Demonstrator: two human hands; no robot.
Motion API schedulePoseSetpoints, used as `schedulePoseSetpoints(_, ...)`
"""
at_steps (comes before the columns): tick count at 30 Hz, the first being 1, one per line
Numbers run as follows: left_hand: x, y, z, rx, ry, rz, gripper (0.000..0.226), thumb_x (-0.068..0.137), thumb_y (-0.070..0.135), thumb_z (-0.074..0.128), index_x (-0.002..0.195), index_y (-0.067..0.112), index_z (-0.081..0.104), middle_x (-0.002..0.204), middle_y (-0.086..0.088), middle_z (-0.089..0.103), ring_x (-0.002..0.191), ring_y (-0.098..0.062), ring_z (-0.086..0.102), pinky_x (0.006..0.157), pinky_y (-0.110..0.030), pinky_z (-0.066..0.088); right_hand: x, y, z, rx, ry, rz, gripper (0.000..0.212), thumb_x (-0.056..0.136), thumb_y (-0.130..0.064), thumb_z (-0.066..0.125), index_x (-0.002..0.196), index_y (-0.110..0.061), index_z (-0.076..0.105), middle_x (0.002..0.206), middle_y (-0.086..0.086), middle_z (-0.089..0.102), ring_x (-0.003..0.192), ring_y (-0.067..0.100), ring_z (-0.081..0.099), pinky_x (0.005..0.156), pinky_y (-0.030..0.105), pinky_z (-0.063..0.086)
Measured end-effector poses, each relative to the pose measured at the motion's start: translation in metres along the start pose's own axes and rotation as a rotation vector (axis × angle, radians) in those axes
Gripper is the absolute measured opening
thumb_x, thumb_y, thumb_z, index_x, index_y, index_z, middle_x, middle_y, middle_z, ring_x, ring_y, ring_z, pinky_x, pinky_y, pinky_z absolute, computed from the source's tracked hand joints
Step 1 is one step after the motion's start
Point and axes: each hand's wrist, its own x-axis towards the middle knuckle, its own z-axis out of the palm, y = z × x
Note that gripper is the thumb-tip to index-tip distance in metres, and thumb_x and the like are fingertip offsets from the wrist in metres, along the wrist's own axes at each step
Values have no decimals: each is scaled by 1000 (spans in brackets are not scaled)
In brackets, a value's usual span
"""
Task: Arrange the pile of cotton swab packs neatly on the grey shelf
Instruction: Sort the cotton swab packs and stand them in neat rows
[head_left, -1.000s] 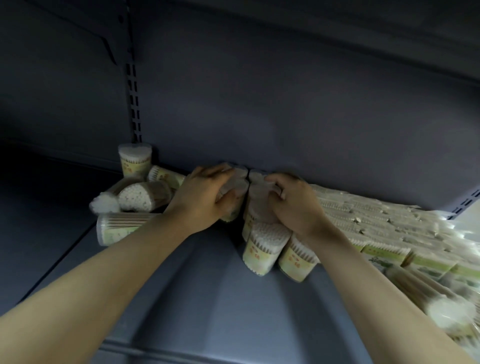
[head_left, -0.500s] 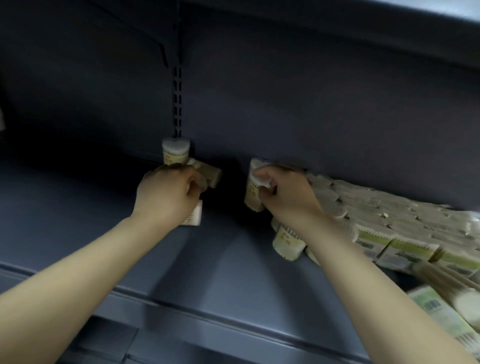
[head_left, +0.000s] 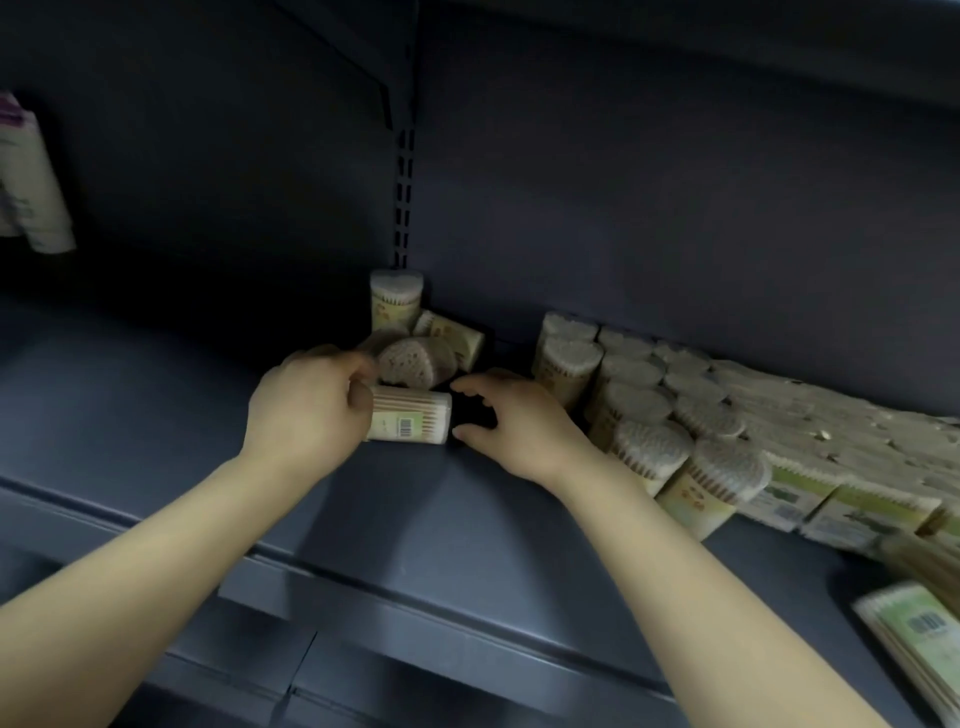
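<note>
While the dark grey metal shelf carried rows of upright clear cylindrical cotton swab packs along its back edge rightward, the left hand gripped one barcoded pack lying sideways; the right hand hovered beside it, fingers spread, holding nothing.

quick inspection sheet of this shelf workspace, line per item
surface: grey shelf, bare at front.
job's things: upright swab packs in rows at right; loose packs tumbled by the back post; one pack lying on its side.
clutter: flat packs further right.
grippers: left hand grips the lying pack; right hand open beside it.
cables: nothing seen.
surroundings: dark back panel; a hanging packet at far left.
</note>
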Motion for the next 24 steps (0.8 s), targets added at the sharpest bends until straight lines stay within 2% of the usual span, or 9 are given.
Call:
schedulePoseSetpoints(6, -4, -8, 1, -15, -58, -47, 26, 86, 11, 50, 105, 16, 67, 106, -7, 64, 95, -28, 57, 70, -36, 48, 7, -1, 10, 34, -24, 34, 44, 82, -27, 66, 123, -19, 53, 123, 2, 55, 110, 18, 51, 90, 30, 43)
schedulePoseSetpoints(10, -7, -6, 0, -85, -80, -72, 27, 85, 8, 49, 106, 13, 66, 107, -7, 64, 95, -28, 58, 74, -40, 50, 7, -3, 15, 72, -8, 54, 38, 79, -26, 69, 114, -18, 54, 117, 0, 58, 105, 16, 53, 83, 28, 44)
schedulePoseSetpoints(16, -13, -2, 1, -137, -102, -70, 29, 84, 8, 51, 108, 14, 65, 106, -7, 63, 93, -25, 58, 75, -39, 50, -1, 0, 10, 37, -14, 42, 37, 78, -26, 69, 110, -17, 54, 111, 2, 61, 103, 17, 55, 81, 31, 46)
schedulePoseSetpoints(20, -17, 5, 4, -177, -136, -61, 33, 84, 7, 50, 113, 16, 64, 108, -5, 64, 95, -24, 58, 77, -40, 50, -10, 3, 0, 42, -42, 50, 38, 77, -26, 70, 108, -16, 52, 107, 3, 63, 99, 18, 58, 80, 38, 48)
schedulePoseSetpoints(24, -18, 13, 7, -205, -137, -51, 35, 83, 5, 50, 114, 15, 64, 109, -4, 64, 97, -23, 59, 80, -39, 50, -20, 8, -14, 23, -37, 58, 38, 75, -23, 70, 107, -19, 51, 109, 0, 61, 97, 15, 57, 81, 37, 49)
